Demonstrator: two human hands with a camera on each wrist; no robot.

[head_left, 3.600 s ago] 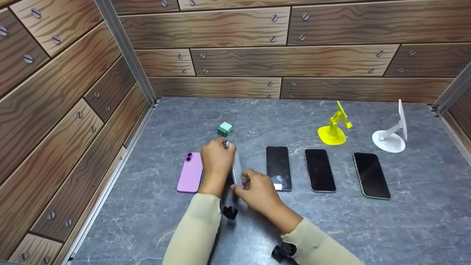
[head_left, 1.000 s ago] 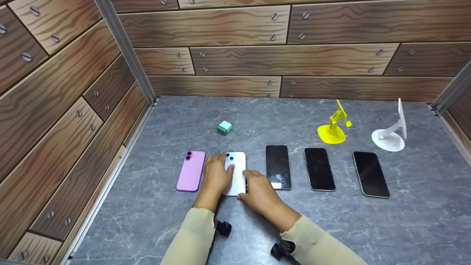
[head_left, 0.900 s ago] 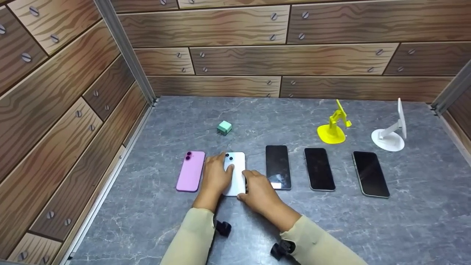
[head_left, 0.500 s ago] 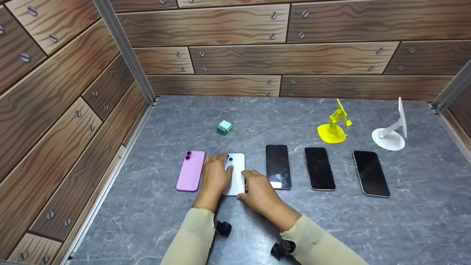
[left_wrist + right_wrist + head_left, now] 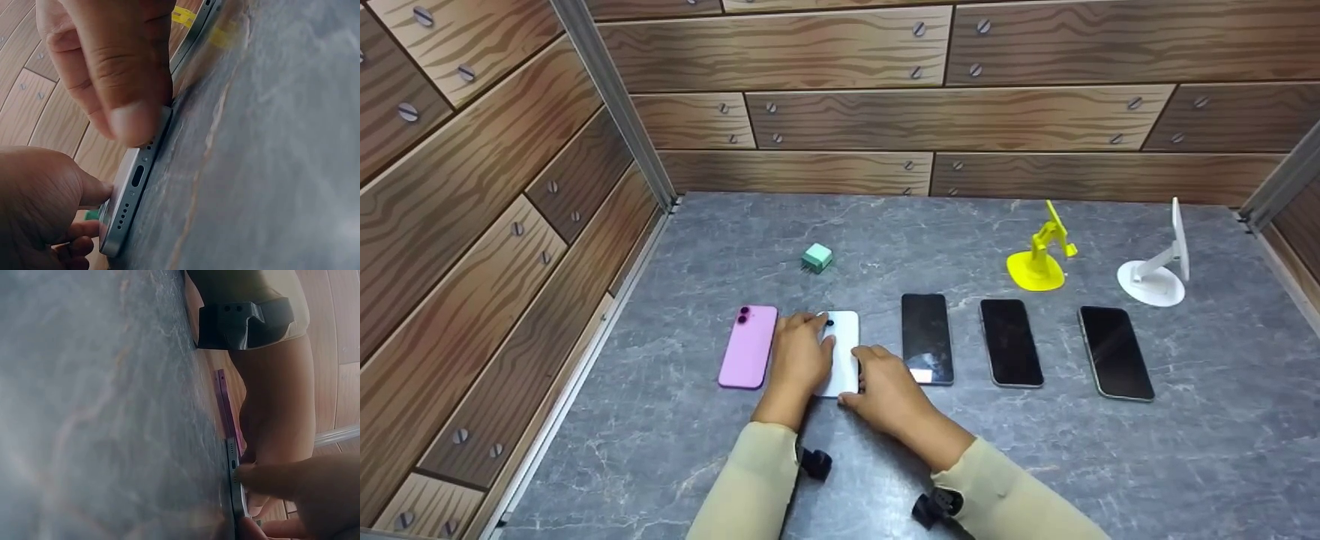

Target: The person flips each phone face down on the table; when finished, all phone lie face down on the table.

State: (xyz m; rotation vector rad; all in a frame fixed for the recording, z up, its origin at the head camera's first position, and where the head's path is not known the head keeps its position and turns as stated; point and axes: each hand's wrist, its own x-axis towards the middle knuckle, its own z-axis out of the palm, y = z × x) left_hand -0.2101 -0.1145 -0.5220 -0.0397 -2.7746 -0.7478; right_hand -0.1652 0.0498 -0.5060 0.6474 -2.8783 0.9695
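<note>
A white smartphone [image 5: 844, 358] lies face down on the grey marbled table, camera end away from me. My left hand [image 5: 801, 356] holds its left long edge, thumb over the back and fingertips by the camera, partly covering it. At the lower right corner my right hand [image 5: 889, 390] grips the phone, thumb at the bottom edge and fingers along the right side. The left wrist view shows the charging port and speaker holes on the phone's bottom edge [image 5: 128, 194], close over the table. In the right wrist view the right thumb [image 5: 264, 478] is right at that port.
A pink smartphone [image 5: 748, 347] lies face down at left. To the right lie three dark-screened smartphones [image 5: 927, 337]. A green charger plug [image 5: 817, 257] sits behind; a yellow phone stand [image 5: 1036, 271] and a white phone stand [image 5: 1152, 283] stand at the back right.
The white phone went from standing on edge between both hands to lying flat, back up. Lately the left fingertips have crept over its camera and the right thumb slid slightly left.
</note>
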